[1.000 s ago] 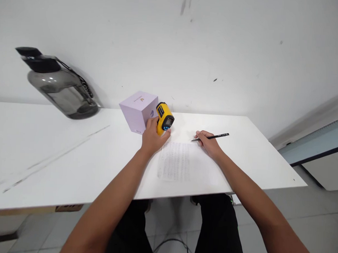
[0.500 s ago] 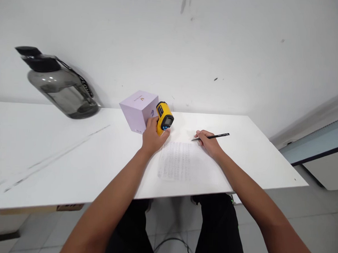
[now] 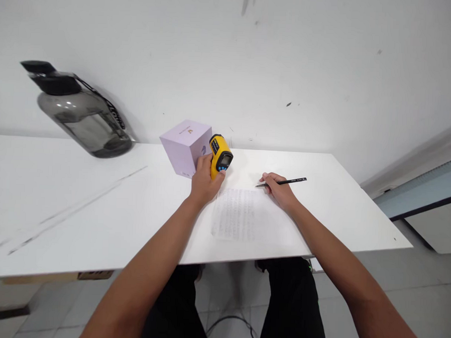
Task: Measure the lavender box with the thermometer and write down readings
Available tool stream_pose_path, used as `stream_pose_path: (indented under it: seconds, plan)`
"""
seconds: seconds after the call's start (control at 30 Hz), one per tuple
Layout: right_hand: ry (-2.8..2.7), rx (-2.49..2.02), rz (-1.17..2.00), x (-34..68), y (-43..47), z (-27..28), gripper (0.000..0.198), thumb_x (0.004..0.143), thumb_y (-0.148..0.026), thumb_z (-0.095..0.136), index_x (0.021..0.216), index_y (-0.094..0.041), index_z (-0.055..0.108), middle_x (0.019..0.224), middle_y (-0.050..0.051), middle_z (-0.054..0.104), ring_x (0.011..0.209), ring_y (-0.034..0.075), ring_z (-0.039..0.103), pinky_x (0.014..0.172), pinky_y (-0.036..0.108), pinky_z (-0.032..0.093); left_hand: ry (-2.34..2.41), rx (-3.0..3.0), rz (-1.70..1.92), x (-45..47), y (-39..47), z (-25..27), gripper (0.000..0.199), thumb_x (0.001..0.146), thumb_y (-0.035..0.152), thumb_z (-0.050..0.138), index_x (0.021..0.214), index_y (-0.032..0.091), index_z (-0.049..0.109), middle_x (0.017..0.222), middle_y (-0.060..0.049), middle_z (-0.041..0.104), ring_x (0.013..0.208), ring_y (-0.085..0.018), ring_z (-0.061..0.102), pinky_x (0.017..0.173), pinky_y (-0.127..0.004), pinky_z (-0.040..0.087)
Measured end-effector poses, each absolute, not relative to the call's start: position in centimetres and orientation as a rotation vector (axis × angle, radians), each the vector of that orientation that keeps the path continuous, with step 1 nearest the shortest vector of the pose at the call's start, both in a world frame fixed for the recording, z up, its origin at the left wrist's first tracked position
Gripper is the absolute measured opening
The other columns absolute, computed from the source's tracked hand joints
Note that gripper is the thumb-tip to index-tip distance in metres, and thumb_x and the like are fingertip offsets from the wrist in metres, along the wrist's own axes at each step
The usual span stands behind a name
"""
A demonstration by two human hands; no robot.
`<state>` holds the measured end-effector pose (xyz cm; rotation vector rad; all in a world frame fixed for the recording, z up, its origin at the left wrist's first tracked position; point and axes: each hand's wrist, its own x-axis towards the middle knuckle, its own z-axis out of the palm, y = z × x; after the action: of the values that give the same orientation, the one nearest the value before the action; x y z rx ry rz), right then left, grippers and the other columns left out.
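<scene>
My left hand point(image 3: 206, 182) is closed round the handle of a yellow and black infrared thermometer point(image 3: 219, 151). The thermometer's small screen and blue buttons face me, and my thumb lies by the buttons. Just left of it stands a lilac box point(image 3: 177, 149), partly covered by my fingers. My right hand point(image 3: 279, 190) grips a black pencil point(image 3: 294, 181), its tip pointing left near the top edge of a sheet of paper point(image 3: 234, 219). Rows of handwriting, too blurred to read, fill the sheet's left part. My right forearm rests across the paper's right side.
A large grey see-through water bottle point(image 3: 87, 118) with a black lid stands at the left by the wall point(image 3: 230, 54). The white table point(image 3: 96, 218) has its front edge near my legs and ends at the right. A dark cable point(image 3: 234, 319) lies on the floor.
Almost nothing differs. The view has shifted very slightly; both hands keep their hold on the thermometer and the pencil.
</scene>
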<state>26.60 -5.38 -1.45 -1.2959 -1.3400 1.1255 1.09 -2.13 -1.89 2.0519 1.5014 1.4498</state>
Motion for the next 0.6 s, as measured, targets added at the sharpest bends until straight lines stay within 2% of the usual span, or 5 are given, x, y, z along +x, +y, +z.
stream_pose_path:
  seconds: [0.1, 0.27, 0.47, 0.6]
  plan:
    - [-1.384, -1.343, 0.983, 26.52, -5.80, -1.20, 0.054, 0.087, -0.074, 0.053, 0.082, -0.021, 0.067, 0.052, -0.005, 0.048, 0.046, 0.011, 0.039, 0.048, 0.026, 0.031, 1.512, 2.025, 1.449, 1.12, -2.10, -1.97, 0.056, 0.085, 0.037, 0.061, 0.138, 0.024, 0.045, 0.132, -0.013, 0.054, 0.119, -0.030, 0.058, 0.101, -0.050, 0.050]
    - [-1.520, -1.496, 0.610, 26.92, -6.36, -0.70, 0.059, 0.086, -0.075, 0.050, 0.081, -0.021, 0.072, 0.071, 0.003, 0.064, 0.070, 0.019, 0.058, 0.063, 0.030, 0.042, 1.501, 2.008, 1.461, 1.05, -2.04, -2.17, 0.061, 0.086, 0.046, 0.061, 0.140, 0.023, 0.045, 0.134, -0.014, 0.053, 0.120, -0.032, 0.057, 0.098, -0.050, 0.050]
    - [-1.483, -1.565, 0.560, 27.32, -6.09, -0.71, 0.065, 0.087, -0.078, 0.044, 0.086, -0.020, 0.073, 0.073, 0.004, 0.066, 0.074, 0.022, 0.060, 0.067, 0.032, 0.045, 1.423, 1.985, 1.496, 1.00, -1.97, -2.18, 0.056, 0.095, 0.053, 0.049, 0.143, 0.025, 0.045, 0.132, -0.014, 0.054, 0.121, -0.031, 0.057, 0.101, -0.049, 0.049]
    - [-1.515, -1.547, 0.565, 27.29, -6.19, -0.85, 0.065, 0.088, -0.078, 0.044, 0.087, -0.020, 0.073, 0.068, 0.003, 0.063, 0.069, 0.020, 0.058, 0.065, 0.032, 0.044, 1.452, 1.974, 1.459, 1.18, -2.23, -1.87, 0.058, 0.094, 0.055, 0.051, 0.142, 0.024, 0.046, 0.130, -0.014, 0.054, 0.121, -0.031, 0.057, 0.101, -0.050, 0.048]
